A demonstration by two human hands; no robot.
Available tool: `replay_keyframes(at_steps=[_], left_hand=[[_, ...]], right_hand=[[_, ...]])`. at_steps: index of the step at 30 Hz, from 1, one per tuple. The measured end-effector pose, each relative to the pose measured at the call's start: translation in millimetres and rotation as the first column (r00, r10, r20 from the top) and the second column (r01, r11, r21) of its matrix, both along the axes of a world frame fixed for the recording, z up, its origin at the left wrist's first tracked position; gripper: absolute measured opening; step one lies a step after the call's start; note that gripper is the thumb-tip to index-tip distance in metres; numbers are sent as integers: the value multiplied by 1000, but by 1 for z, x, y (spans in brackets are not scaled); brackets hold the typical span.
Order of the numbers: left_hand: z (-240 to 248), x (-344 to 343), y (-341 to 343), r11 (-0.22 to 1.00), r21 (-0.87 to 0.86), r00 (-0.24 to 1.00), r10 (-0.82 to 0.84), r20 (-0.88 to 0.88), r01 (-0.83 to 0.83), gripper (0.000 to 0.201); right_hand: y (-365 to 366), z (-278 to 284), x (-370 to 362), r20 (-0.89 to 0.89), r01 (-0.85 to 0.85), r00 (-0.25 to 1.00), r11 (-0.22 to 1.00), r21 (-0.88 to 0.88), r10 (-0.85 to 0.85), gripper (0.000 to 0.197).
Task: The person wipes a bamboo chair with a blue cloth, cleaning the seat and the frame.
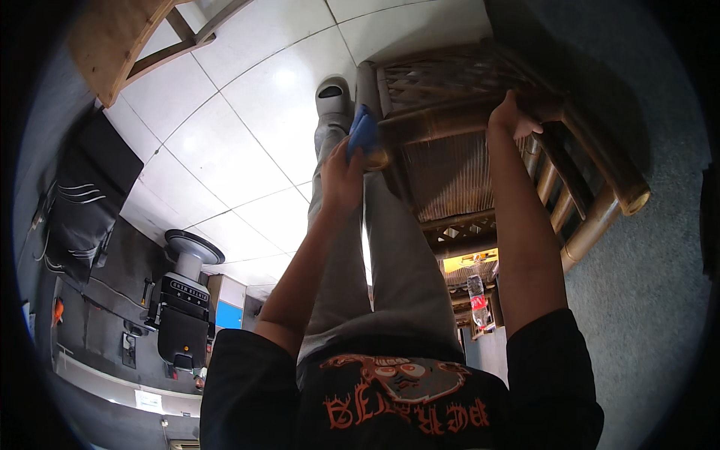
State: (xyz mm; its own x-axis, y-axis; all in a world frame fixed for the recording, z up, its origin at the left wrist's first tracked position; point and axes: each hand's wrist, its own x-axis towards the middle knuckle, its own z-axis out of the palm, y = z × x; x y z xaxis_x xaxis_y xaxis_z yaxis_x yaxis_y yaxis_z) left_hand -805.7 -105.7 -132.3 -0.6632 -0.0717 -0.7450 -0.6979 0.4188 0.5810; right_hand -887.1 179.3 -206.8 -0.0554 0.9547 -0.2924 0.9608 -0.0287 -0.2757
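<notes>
A piece of bamboo furniture, which looks like a chair or bench, stands at the upper right, with brown poles, woven lattice and a ribbed slatted panel. My left hand is closed on a blue cloth, right by the near end of a thick bamboo rail. Farther along that same rail, my right hand grips the pole, thumb on the upper side and fingers toward the lower side. Part of its grasp is hidden behind the hand itself.
White floor tiles stretch to the left. A wooden frame piece juts in at the top left. Black padded chairs, one on a round base, line the left side. A clear plastic bottle stands beyond my right arm, beside a grey wall.
</notes>
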Motion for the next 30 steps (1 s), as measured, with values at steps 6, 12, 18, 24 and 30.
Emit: replay_keyframes(at_steps=[6,12,18,24,30], left_hand=[[47,-14,42,644,585,856,477,197,-493,36],[74,-44,76,325,700,764,395,510,-636,51],[71,-27,90,29,682,661,278,697,-731,63],[71,-3,79,5,512,512,20,859,-859,56],[77,-6,57,-172,527,538,-16,843,-832,46]], right_hand=[[14,-16,7,15,-65,998,996,68,64,98],[4,-15,12,70,-60,996,997,45,57,113],[6,-14,20,15,-46,999,999,23,45,115],[27,-26,23,-240,-99,967,994,-55,83,117],[-19,80,99,-472,-317,839,462,-828,-271,110]])
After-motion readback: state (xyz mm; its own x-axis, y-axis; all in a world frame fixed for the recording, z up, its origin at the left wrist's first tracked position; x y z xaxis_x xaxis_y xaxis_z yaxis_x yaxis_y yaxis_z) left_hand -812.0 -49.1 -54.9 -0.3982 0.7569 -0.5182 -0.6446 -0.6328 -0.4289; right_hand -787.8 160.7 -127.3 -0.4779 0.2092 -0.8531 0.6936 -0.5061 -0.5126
